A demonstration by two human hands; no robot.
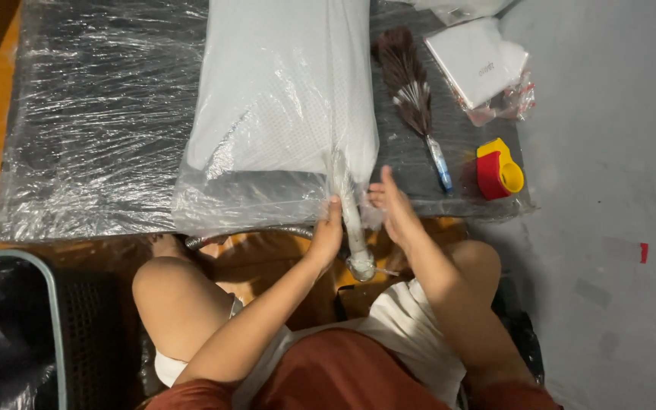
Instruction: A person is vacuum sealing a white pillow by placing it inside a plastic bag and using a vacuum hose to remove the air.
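Note:
A white pillow (286,83) lies inside a clear plastic bag (214,201) on a plastic-wrapped dark surface (100,114). The bag's lower right corner is gathered around a pale vacuum hose nozzle (354,228). My left hand (328,231) presses the gathered plastic against the nozzle from the left. On the nozzle's right, my right hand (390,203) holds the plastic with fingers closed round it. A grey ribbed hose (267,234) runs left from the nozzle under the bag's edge.
A brown feather duster (413,87) with a blue handle lies right of the pillow. A red and yellow tape dispenser (499,168) and a white box (474,61) sit further right. A bin (9,334) lined with black plastic stands at lower left.

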